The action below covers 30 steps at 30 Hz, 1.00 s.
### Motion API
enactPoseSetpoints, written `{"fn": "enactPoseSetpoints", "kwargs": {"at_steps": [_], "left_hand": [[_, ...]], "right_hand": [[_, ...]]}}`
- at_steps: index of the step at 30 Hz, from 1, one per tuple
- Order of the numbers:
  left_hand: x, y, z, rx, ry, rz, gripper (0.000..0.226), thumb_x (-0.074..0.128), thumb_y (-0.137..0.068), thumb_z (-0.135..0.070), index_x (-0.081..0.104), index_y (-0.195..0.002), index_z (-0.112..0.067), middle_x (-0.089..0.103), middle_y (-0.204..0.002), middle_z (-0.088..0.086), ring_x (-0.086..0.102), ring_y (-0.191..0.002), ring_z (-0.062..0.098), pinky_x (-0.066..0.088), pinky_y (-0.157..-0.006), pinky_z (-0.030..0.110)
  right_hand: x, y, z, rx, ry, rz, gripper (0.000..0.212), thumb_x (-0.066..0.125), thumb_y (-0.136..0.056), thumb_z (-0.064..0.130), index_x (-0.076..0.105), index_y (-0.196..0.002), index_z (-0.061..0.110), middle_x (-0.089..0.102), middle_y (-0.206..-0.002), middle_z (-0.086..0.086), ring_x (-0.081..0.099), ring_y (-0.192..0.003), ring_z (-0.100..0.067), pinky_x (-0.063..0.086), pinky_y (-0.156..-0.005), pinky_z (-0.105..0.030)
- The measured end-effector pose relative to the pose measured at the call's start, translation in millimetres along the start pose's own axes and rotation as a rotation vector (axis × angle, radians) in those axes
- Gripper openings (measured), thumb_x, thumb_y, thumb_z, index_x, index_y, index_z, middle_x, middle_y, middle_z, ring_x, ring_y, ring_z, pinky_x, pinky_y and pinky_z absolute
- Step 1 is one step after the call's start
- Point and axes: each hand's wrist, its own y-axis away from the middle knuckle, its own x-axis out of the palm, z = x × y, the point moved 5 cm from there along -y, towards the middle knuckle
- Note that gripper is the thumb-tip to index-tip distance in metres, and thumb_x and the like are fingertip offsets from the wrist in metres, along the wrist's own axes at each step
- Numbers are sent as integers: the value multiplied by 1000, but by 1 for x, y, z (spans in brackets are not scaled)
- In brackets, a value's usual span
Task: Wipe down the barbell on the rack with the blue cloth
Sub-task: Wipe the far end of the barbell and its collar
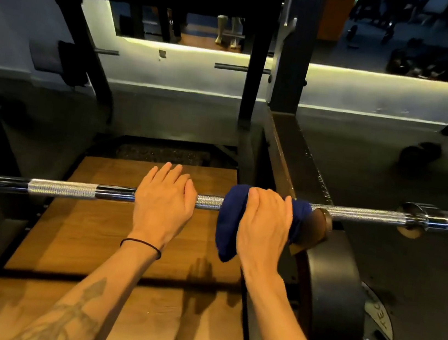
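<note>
While the right hand (pixel 263 227) wraps the blue cloth (pixel 227 228) round the barbell (pixel 62 189) at centre right of the frame, fingers curled over cloth and shaft, the left hand (pixel 163 201) rests beside it on bare steel, fingers nearly straight. Judgement: keep the cloth fully encircling, press firmly into the knurling, steady the bar with the left hand, and stop short of the rack hook (pixel 321 226).
</note>
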Motion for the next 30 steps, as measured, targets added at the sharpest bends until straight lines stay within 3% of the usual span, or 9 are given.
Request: {"fn": "enactPoseSetpoints", "kwargs": {"at_steps": [2, 5, 7, 11, 15, 20, 24, 26, 30], "left_hand": [[-7, -2, -3, 30, 8, 25, 56, 25, -102, -34, 76, -104, -11, 73, -114, 10, 64, -115, 27, 46, -105, 44], [-14, -5, -8, 116, -17, 64, 57, 23, -99, -31, 73, -84, -8, 74, -91, 14, 69, -90, 31, 58, -82, 45], [-13, -8, -21, 171, -32, 106, 55, 23, -97, -31, 71, -82, -9, 73, -90, 16, 69, -88, 33, 59, -74, 46], [7, -17, -93, 275, 11, 173, 59, 16, -95, -34, 71, -92, -11, 73, -104, 16, 67, -100, 33, 56, -84, 47], [26, -28, -134, 181, 79, 208, 71, 9, -99, -40, 74, -99, -14, 73, -107, 11, 65, -109, 29, 48, -96, 46], [13, -25, -139, 198, 66, 209, 62, 16, -97, -35, 73, -106, -12, 73, -110, 12, 66, -107, 30, 54, -90, 46], [11, -23, -150, 208, 60, 205, 64, 16, -96, -36, 73, -112, -12, 70, -122, 12, 63, -116, 29, 52, -95, 43], [12, -20, -154, 224, 24, 206, 65, 13, -97, -36, 68, -123, -13, 64, -134, 11, 56, -127, 28, 47, -104, 41], [18, -28, -169, 231, 48, 227, 57, 18, -104, -38, 41, -152, -19, 37, -160, 7, 28, -150, 26, 25, -122, 43]], "right_hand": [[-21, -6, 0, 54, -93, 30, 43, 25, -100, 24, 63, -94, 4, 65, -89, -13, 63, -87, -27, 47, -82, -44], [-63, -26, -3, 259, -362, -69, 36, 34, -109, 27, 53, -79, 21, 54, -72, 7, 53, -67, 4, 32, -69, -27], [-89, -42, -1, 319, -492, -128, 37, 37, -109, 26, 47, -74, 23, 48, -68, 9, 47, -59, 2, 33, -65, -26], [-142, -75, 6, 250, -619, -236, 42, 37, -110, 29, 39, -68, 24, 39, -56, 15, 35, -52, 2, 29, -52, -17], [-185, -115, 2, 130, -576, -350, 42, 37, -109, 29, 37, -67, 28, 38, -62, 15, 33, -59, 2, 30, -60, -25], [-181, -132, -4, -101, -406, -348, 32, 35, -110, 26, 46, -81, 24, 39, -69, 13, 38, -60, 2, 30, -59, -19], [-105, -107, -69, -182, -127, 85, 18, 44, -107, 29, 60, -115, 31, 61, -103, 12, 58, -94, 2, 40, -80, -14], [-63, -78, -105, -298, 268, 315, 13, 52, -101, 38, 63, -107, 35, 63, -101, 11, 61, -97, -8, 41, -87, -24], [-67, -60, -134, -365, 283, 301, 26, 45, -104, 38, 64, -121, 32, 65, -109, 14, 57, -105, -7, 35, -108, -33]]}}
